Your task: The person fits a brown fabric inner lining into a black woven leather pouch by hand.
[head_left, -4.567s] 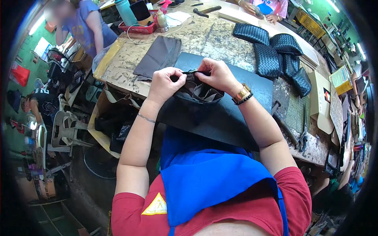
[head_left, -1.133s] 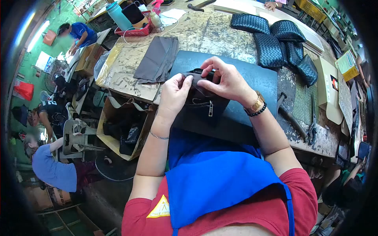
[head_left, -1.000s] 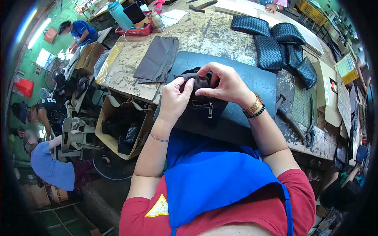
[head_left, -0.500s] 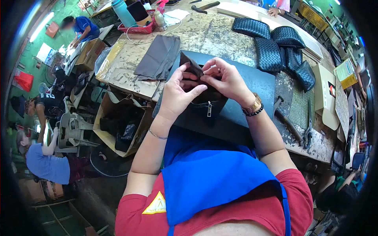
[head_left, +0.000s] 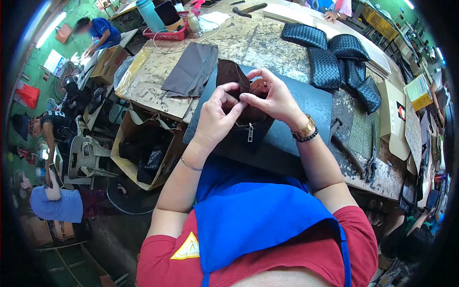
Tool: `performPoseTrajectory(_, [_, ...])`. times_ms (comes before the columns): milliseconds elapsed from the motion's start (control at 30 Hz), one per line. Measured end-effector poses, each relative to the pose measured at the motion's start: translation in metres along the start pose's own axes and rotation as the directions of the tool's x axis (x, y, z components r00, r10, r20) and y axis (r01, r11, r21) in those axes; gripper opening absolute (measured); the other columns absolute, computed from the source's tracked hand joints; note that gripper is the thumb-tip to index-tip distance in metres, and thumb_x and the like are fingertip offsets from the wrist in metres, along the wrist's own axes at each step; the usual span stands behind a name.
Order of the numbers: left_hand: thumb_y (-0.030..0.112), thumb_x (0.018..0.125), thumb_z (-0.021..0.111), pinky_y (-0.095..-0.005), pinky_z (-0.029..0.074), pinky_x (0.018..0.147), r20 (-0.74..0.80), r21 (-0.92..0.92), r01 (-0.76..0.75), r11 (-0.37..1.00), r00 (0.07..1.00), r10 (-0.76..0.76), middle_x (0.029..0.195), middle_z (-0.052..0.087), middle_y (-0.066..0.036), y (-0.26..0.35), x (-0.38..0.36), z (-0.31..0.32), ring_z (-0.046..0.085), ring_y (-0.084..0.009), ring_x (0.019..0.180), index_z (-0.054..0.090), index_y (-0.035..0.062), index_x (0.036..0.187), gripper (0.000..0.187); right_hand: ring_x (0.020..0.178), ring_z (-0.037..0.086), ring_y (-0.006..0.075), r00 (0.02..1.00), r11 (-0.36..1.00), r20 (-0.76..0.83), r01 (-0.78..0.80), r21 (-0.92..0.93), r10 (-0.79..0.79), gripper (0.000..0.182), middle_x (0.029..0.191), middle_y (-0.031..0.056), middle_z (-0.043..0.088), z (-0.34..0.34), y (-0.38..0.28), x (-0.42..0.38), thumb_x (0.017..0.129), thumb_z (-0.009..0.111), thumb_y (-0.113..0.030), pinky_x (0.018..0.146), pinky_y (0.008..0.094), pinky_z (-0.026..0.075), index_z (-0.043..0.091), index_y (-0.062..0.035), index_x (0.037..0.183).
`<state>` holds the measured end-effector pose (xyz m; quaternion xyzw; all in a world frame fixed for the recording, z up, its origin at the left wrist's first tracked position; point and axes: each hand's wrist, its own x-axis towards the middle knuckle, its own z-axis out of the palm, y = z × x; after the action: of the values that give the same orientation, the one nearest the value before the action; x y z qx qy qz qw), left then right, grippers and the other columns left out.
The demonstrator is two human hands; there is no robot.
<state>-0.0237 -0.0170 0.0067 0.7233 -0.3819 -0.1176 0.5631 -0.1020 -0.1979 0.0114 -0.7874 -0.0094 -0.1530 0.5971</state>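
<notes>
A dark brown cloth lining (head_left: 232, 75) stands up out of a black zippered pouch (head_left: 260, 131) in front of me. My left hand (head_left: 219, 111) has its fingers closed on the lining's left side, with the thumb pointing inward. My right hand (head_left: 277, 98) pinches the lining from the right, thumb and fingertips close to the left thumb. A silver zipper pull (head_left: 250, 133) dangles from the near side of the pouch. Beneath the pouch lies a dark flat board (head_left: 313, 103). My hands hide part of the pouch opening.
Folded dark cloth pieces (head_left: 190, 69) lie left of the board. Several black woven pouches (head_left: 325, 69) are piled to the right. A hammer (head_left: 346, 148) and scissors (head_left: 372, 160) rest near the right edge. A carton (head_left: 122, 160) stands below the table's left side; other people sit further left.
The lining flap stands more upright and spread above my left fingers. My left fingers have curled in, and the two thumbs have come closer together.
</notes>
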Motion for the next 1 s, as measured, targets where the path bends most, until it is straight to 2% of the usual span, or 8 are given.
performPoseTrajectory(133, [0.008,0.092,0.068,-0.0199,0.046,0.067,-0.013,0.042,0.030,0.999,0.999,-0.029,0.083,0.062,0.002,0.003,-0.003,-0.003,0.057,-0.0032,0.074,0.063,0.0026,0.096,0.009,0.075,0.058,0.0047,0.998,0.999,0.070,0.009,0.047,-0.012,0.049,0.083,0.0002,0.064,-0.006,0.003,0.001,0.085,0.077,-0.011,0.067,0.0221,0.049,0.054,-0.0039,0.128])
performPoseTrajectory(233, [0.008,0.092,0.068,-0.0198,0.046,0.068,-0.149,0.046,-0.009,0.999,0.989,0.015,0.083,0.062,0.002,-0.004,-0.005,-0.006,0.057,-0.0033,0.076,0.061,0.0030,0.095,0.008,0.073,0.060,0.0066,0.995,1.000,0.098,-0.009,-0.009,0.010,0.045,0.079,0.0012,0.065,-0.013,0.002,-0.001,0.084,0.078,-0.015,0.067,0.0244,0.051,0.059,-0.0032,0.123])
performPoseTrajectory(400, [-0.001,0.091,0.062,-0.0237,0.050,0.069,-0.109,-0.100,-0.017,0.995,0.994,0.006,0.092,0.065,-0.005,-0.014,-0.004,-0.009,0.063,-0.0083,0.080,0.054,0.0024,0.112,0.022,0.072,0.061,0.0092,0.997,0.997,0.077,0.000,-0.074,0.005,0.044,0.078,0.0031,0.065,-0.012,0.005,0.000,0.081,0.081,-0.025,0.069,0.0267,0.052,0.063,-0.0018,0.114])
performPoseTrajectory(533, [-0.002,0.092,0.061,-0.0228,0.050,0.074,-0.045,-0.081,-0.075,0.994,0.996,0.072,0.094,0.063,-0.004,-0.012,0.000,-0.007,0.062,-0.0078,0.084,0.053,0.0026,0.118,0.027,0.077,0.059,0.0070,0.982,0.974,0.084,0.180,-0.138,-0.170,0.042,0.083,0.0014,0.064,-0.003,-0.006,-0.001,0.078,0.084,-0.018,0.069,0.0235,0.050,0.061,-0.0005,0.109])
performPoseTrajectory(767, [-0.007,0.089,0.054,-0.0183,0.044,0.069,-0.044,-0.005,-0.048,0.999,0.998,0.048,0.102,0.061,-0.003,-0.009,0.000,-0.014,0.053,-0.0038,0.076,0.052,0.0017,0.124,0.036,0.073,0.055,0.0067,0.997,0.985,0.049,-0.046,-0.165,0.055,0.025,0.079,0.0011,0.062,-0.016,0.005,-0.001,0.079,0.077,-0.010,0.066,0.0229,0.047,0.062,-0.0017,0.096])
performPoseTrajectory(833, [-0.010,0.086,0.050,-0.0180,0.044,0.068,-0.020,0.098,-0.017,0.995,1.000,0.020,0.103,0.061,-0.004,-0.004,0.000,-0.019,0.052,-0.0030,0.076,0.052,0.0002,0.125,0.040,0.071,0.055,0.0101,0.990,0.988,0.015,0.142,-0.065,-0.141,0.019,0.077,0.0034,0.061,-0.012,0.007,0.000,0.079,0.076,-0.011,0.067,0.0253,0.047,0.059,-0.0022,0.082])
performPoseTrajectory(933, [-0.009,0.084,0.047,-0.0244,0.048,0.081,0.079,0.095,-0.043,0.995,0.996,0.036,0.108,0.063,-0.008,-0.011,0.003,-0.016,0.060,-0.0111,0.090,0.053,-0.0014,0.126,0.044,0.070,0.057,0.0140,0.916,0.904,0.014,0.399,-0.151,-0.402,0.033,0.075,0.0067,0.063,-0.005,0.009,0.005,0.078,0.081,-0.020,0.067,0.0296,0.049,0.053,-0.0025,0.073])
performPoseTrajectory(1000, [-0.002,0.084,0.048,-0.0337,0.051,0.087,0.081,0.027,-0.055,0.998,0.995,0.053,0.103,0.068,-0.018,-0.005,0.002,-0.010,0.067,-0.0244,0.098,0.060,-0.0014,0.118,0.036,0.069,0.056,0.0138,0.957,0.940,-0.016,0.279,-0.197,-0.288,0.035,0.074,0.0064,0.062,-0.001,0.007,0.001,0.077,0.082,-0.021,0.065,0.0300,0.048,0.053,-0.0030,0.073])
